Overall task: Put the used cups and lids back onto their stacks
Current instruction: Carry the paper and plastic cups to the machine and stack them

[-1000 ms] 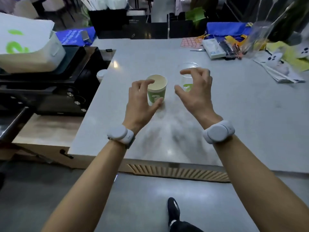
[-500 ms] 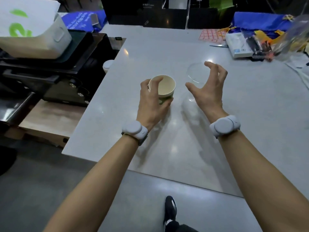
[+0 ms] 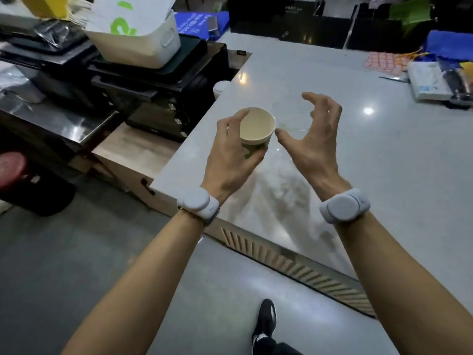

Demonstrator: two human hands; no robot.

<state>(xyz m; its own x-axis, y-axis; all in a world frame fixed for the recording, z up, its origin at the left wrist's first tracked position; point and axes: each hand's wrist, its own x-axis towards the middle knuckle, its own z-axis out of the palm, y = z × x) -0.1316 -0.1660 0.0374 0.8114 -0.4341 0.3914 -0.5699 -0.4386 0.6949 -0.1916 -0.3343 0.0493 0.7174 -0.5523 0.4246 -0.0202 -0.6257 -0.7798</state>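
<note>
My left hand (image 3: pixel 230 160) grips a paper cup (image 3: pixel 256 124) with a green logo, cream inside and empty, held just above the left part of the grey counter (image 3: pixel 384 175). Right beside it, my right hand (image 3: pixel 312 149) curls its thumb and fingers round a clear plastic cup (image 3: pixel 291 116). That cup is faint against the counter, and only its rim and glints show. The two cups are close together, almost touching.
A white round top (image 3: pixel 221 88) pokes up beside the counter's left edge. Left of it stand a black machine (image 3: pixel 153 93) and a white bin (image 3: pixel 143 44) with a green logo. Boxes and packets (image 3: pixel 430 83) crowd the back right. A red stool (image 3: pixel 12 170) stands on the floor.
Both hands closed round their cups and lifted them slightly. The view has swung left and down, and the hands now sit nearer the counter's left corner.
</note>
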